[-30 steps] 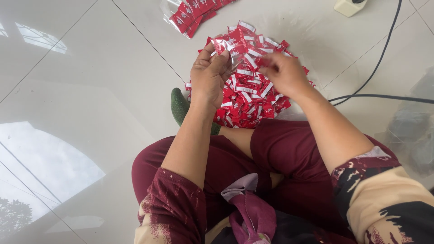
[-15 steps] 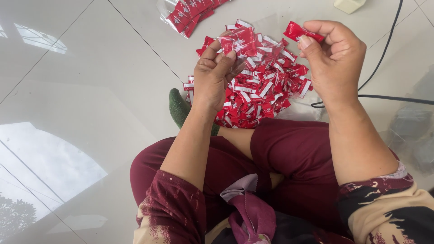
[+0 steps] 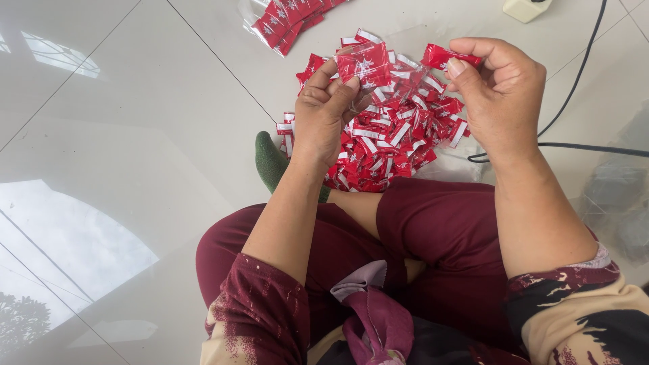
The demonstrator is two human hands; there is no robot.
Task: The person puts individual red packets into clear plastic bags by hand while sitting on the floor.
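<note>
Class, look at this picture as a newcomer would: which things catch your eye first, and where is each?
First, the heap of red sachets on the white tiled floor, ahead of the seated person's knees. Above it, the left hand holds a small clear bag of sachets, and the right hand pinches a single red sachet.

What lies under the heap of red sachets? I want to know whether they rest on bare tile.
At the edges of the heap of red sachets, clear plastic sheeting shows over the glossy tiled floor. Beneath the middle nothing can be seen; the sachets cover it.
</note>
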